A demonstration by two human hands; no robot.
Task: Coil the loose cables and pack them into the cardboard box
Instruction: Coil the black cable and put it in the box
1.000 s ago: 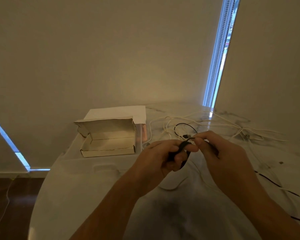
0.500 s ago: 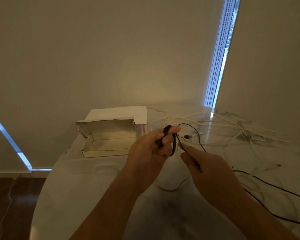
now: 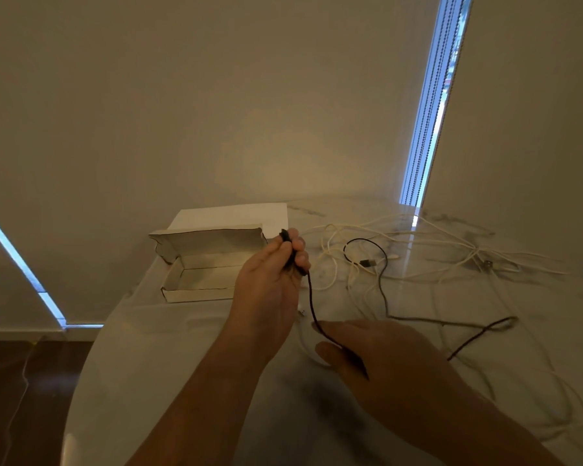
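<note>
The two hands are no longer close together. A second ago they were meeting in front of the person, and now the right hand (image 3: 381,351) is moving down and away toward the table (image 3: 182,364), so a longer piece of the black cable (image 3: 312,304) is hanging free between them. I think this means one turn of the coil is finished and the person is drawing out slack for the next turn; the coiling is only in its early part.

The left hand (image 3: 270,277) is staying raised, with its fingers closed on the small black coil (image 3: 288,250) beside the open cardboard box (image 3: 199,264), which is looking empty. The right hand is half closed, its thumb and fingers loosely pinching the black cable low over the table. The remaining part of this cable is lying in loops to the right, and the white cables (image 3: 418,243) are still lying tangled at the far side, not packed
</note>
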